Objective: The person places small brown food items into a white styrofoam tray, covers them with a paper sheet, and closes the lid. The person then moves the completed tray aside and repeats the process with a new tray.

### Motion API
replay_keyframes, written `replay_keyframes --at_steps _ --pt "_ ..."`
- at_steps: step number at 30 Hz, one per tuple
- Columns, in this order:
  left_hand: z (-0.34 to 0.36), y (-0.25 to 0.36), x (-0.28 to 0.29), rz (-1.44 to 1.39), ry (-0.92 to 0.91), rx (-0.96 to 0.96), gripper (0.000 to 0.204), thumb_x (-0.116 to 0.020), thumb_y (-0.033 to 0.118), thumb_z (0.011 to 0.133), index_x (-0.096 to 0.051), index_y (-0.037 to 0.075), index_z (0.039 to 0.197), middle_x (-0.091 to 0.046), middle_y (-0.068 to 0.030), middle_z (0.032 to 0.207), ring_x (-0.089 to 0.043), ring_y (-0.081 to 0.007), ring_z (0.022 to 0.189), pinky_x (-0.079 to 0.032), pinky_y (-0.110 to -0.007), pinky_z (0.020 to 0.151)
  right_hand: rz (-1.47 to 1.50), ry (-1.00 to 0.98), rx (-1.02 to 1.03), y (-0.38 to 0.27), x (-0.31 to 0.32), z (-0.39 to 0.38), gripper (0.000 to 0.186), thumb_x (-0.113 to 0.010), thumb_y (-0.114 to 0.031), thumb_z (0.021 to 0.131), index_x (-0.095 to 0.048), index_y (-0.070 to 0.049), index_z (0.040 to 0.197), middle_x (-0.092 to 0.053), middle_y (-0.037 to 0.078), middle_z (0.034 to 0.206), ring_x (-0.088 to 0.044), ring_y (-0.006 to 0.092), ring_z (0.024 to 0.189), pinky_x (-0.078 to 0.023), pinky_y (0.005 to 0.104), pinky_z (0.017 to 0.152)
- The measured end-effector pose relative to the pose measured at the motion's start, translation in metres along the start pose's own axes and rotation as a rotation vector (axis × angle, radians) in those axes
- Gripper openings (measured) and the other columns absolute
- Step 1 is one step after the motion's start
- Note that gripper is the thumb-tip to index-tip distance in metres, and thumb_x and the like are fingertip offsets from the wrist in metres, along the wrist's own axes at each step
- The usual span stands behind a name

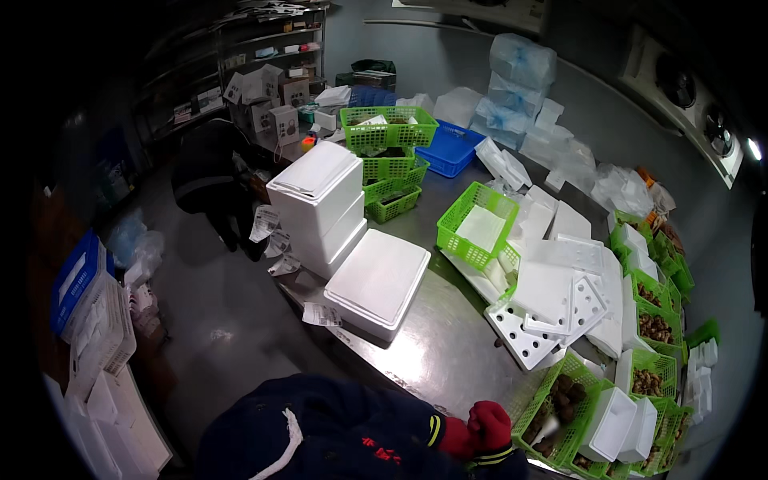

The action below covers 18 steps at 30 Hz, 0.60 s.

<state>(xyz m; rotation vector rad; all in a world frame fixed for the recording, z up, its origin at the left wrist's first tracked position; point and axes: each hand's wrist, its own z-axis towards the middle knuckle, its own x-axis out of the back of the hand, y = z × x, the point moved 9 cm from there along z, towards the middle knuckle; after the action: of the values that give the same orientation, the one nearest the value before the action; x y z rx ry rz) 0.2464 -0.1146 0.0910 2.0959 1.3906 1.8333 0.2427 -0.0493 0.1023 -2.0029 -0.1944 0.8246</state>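
Note:
Both of my hands wear dark red gloves and sit close together at the near edge of the metal table [400,352]. My left hand [458,439] reaches in from the left, its fingers hidden against the other hand. My right hand [490,422] is curled closed, and whatever is inside it does not show. Just right of them stands a green basket [526,416] with brown, mushroom-like lumps [566,394] in it. Beyond my hands, white foam boards with round holes [524,336] lie in a loose pile.
A lidded white foam box [378,276] stands before a stack of foam boxes [314,200]. Green baskets [390,128] are stacked behind, beside a blue crate [450,148]. More filled green baskets [658,324] line the right. A person in dark clothes [212,168] bends at the far left.

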Motion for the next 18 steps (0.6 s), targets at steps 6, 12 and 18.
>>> replay_keyframes --at_steps 6,12,18 --pt "-0.093 -0.061 -0.006 -0.339 0.792 0.036 0.027 -0.051 0.024 0.094 -0.061 0.009 0.114 -0.066 -0.0107 0.097 -0.065 -0.0262 0.086 -0.052 -0.037 0.075 -0.309 0.116 -0.119 0.015 0.049 -0.028 0.032 -0.055 -0.026 0.096 -0.060 -0.003 0.075 -0.046 0.000 0.053 -0.042 0.0094 0.044 -0.030 0.0244 0.041" --pt "-0.070 -0.118 -0.051 -0.927 0.501 0.443 0.032 -0.055 0.033 0.095 -0.066 0.006 0.108 -0.068 -0.0074 0.084 -0.066 -0.0175 0.078 -0.053 -0.032 0.074 -0.069 0.636 -0.077 0.053 0.214 -0.175 0.043 -0.054 -0.040 0.095 -0.062 -0.003 0.074 -0.039 -0.002 0.046 -0.036 0.0102 0.037 -0.027 0.0271 0.036" --pt "0.031 -0.085 -0.033 -0.760 0.367 0.057 0.024 -0.054 0.018 0.096 -0.065 0.000 0.105 -0.066 -0.0088 0.085 -0.063 -0.0161 0.081 -0.050 -0.029 0.077 0.067 1.198 -0.068 0.138 0.285 -0.364 0.026 -0.060 -0.032 0.090 -0.067 -0.007 0.090 -0.052 0.004 0.055 -0.046 0.0146 0.044 -0.035 0.0292 0.040"
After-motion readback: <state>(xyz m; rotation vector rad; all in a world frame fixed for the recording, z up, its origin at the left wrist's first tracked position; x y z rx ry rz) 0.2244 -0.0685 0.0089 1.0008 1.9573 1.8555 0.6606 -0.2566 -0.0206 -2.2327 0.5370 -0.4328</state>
